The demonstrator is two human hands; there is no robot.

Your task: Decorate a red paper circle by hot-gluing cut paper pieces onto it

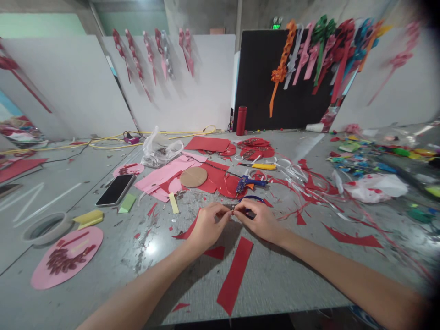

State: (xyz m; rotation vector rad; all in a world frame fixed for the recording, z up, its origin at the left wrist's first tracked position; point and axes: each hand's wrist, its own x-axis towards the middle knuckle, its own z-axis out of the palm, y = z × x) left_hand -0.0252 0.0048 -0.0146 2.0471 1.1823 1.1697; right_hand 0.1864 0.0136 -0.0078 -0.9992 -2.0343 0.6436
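On a grey worktop (275, 288) strewn with red offcuts (354, 238), the left hand (210, 223) and right hand (260, 221) nearly meet, fingertips pinching a small piece (233, 209) between them — too tiny to identify. A red strip (235, 275) lies nearer the table's front edge; a blue glue gun (252, 182) rests just beyond the hands. Farther back a red flask (241, 121) stands upright near a black board (254, 78) hung with coloured ribbons (283, 55) — white panels (206, 91) flank it, and a green sign (276, 26) glows above.
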